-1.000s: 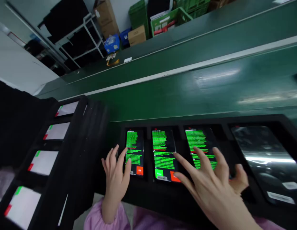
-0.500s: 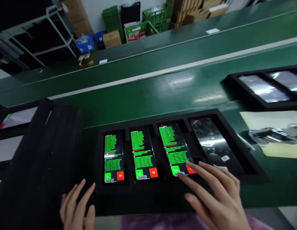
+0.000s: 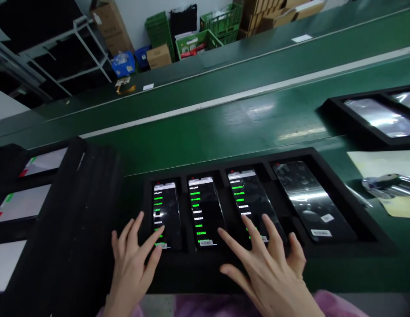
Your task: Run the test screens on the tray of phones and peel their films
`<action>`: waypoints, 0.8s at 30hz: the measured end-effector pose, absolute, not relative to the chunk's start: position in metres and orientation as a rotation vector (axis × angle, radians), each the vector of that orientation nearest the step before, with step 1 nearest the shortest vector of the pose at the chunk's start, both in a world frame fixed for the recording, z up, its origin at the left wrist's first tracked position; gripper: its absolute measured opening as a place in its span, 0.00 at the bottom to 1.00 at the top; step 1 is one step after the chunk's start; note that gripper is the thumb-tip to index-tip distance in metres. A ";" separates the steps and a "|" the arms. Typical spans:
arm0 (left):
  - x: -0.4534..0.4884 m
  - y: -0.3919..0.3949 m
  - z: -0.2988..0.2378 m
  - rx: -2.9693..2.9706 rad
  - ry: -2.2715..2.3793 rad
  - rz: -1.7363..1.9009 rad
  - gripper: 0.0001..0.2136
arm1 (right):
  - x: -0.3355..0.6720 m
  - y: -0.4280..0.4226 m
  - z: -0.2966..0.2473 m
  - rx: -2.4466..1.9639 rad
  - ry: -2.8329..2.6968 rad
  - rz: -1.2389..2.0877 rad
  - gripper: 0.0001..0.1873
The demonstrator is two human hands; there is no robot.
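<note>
A black foam tray [image 3: 231, 165] in front of me holds several smartphones in separate slots. The left phone [image 3: 168, 202], the second phone [image 3: 206, 202] and the third phone [image 3: 254, 189] are lit, with lists of green and white text. Dark is the screen of the fourth phone [image 3: 304, 189], which carries small white labels. My left hand [image 3: 135, 255] is open, its index fingertip over the lower part of the left phone. With fingers spread, my right hand [image 3: 264, 264] reaches over the second and third phones; whether its fingertips touch the glass I cannot tell.
A stack of black trays [image 3: 99, 198] with phones on top stands at left. At right lie another phone tray [image 3: 373, 141], yellowish paper [image 3: 399, 209] and a shiny metallic item [image 3: 389, 185]. Behind the green bench [image 3: 224, 123] are green crates [image 3: 205, 42] and cartons [image 3: 158, 56].
The three lit screens have switched from dense green text with Pass and Fail buttons to menu lists. My left hand moved right onto the left phone; my right hand shifted left.
</note>
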State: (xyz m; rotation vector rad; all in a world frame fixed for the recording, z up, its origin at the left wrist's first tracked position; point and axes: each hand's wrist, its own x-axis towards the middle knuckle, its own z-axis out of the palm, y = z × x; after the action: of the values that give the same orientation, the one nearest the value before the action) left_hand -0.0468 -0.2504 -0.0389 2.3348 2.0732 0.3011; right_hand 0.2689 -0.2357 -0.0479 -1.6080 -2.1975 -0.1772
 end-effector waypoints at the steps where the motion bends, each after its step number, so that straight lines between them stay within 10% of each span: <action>1: -0.045 -0.238 -0.038 2.325 2.079 0.272 0.19 | 0.265 -0.230 -0.048 -1.627 -2.197 -0.178 0.29; 10: -0.043 -0.141 -0.030 2.199 2.124 0.455 0.19 | 0.246 -0.144 -0.038 -1.830 -2.231 -0.049 0.25; 24: -0.044 -0.259 -0.041 2.115 2.152 0.643 0.17 | 0.360 -0.191 -0.047 -1.441 -2.092 -0.010 0.16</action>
State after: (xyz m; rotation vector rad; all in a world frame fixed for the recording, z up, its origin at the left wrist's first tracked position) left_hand -0.0443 -0.2592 -0.0407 2.1153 2.1525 0.6428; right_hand 0.3598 -0.1909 -0.0471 -1.4415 -2.0915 -0.0100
